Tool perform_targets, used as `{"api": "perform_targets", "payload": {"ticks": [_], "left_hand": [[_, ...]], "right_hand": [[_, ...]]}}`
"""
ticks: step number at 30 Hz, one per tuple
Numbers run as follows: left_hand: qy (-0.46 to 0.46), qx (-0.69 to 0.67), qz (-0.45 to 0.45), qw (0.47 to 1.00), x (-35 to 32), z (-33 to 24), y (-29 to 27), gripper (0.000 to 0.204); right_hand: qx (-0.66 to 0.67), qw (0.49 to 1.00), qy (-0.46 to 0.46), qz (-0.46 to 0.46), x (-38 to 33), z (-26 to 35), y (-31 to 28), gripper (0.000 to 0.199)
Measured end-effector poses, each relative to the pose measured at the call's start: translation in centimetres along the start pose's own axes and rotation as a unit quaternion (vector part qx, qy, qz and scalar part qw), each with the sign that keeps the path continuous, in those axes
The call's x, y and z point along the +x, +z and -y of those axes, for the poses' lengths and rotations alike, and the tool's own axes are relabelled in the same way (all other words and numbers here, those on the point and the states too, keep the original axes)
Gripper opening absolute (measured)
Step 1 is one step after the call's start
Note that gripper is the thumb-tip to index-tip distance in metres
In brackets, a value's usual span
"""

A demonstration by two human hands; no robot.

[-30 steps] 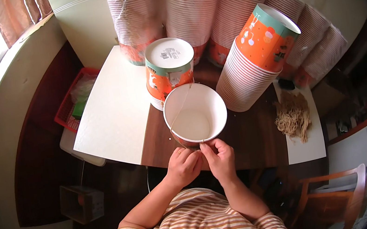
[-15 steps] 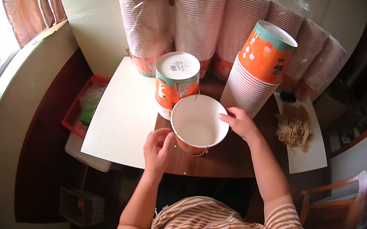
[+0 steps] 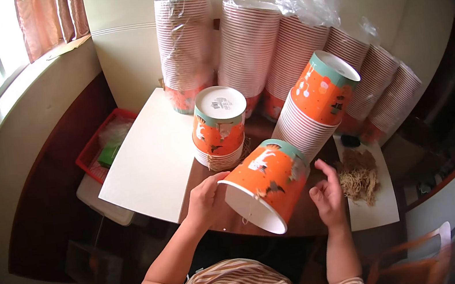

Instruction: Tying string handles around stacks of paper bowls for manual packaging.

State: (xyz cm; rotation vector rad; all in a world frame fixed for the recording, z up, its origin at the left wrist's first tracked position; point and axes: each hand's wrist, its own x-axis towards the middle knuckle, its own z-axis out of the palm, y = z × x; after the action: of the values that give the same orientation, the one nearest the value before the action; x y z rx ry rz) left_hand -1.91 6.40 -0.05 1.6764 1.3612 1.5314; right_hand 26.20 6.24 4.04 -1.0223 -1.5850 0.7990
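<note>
A large orange paper bucket [image 3: 266,186] with a green band at its base is tipped on its side above the table, its white mouth turned toward me and down. My left hand [image 3: 206,200] is closed on its rim at the left. Just right of the bucket, my right hand [image 3: 327,192] is open, thumb and fingers apart, holding nothing. A short bit of thin string shows at the bucket's mouth. Behind it stands a short upside-down stack of matching buckets [image 3: 220,128], with strings hanging by its rims. A taller upside-down stack [image 3: 315,100] leans beyond my right hand.
Tall plastic-wrapped stacks of buckets [image 3: 252,45] line the wall at the back. A bundle of tan strings [image 3: 359,179] lies on a white board [image 3: 374,214] at the right. Left are a white tabletop [image 3: 143,159] and a red basket [image 3: 93,140]; a wooden chair [image 3: 412,258] stands lower right.
The bucket has turned from mouth-up to lying tipped with its mouth toward me. My right hand has let go of its rim, and my left hand has taken hold of it.
</note>
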Motion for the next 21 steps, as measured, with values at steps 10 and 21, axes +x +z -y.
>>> {"api": "perform_targets", "payload": {"ticks": [10, 21], "left_hand": [[0.212, 0.034, -0.001, 0.977, 2.5, -0.1, 0.9, 0.036], [0.065, -0.403, 0.081, 0.909, -0.8, 0.3, 3.9, 0.107]], "right_hand": [[0.087, 0.995, 0.003, 0.049, 2.7, 2.1, -1.7, 0.026], [0.093, 0.994, -0.009, -0.051, 3.1, 2.4, -0.8, 0.021]]}}
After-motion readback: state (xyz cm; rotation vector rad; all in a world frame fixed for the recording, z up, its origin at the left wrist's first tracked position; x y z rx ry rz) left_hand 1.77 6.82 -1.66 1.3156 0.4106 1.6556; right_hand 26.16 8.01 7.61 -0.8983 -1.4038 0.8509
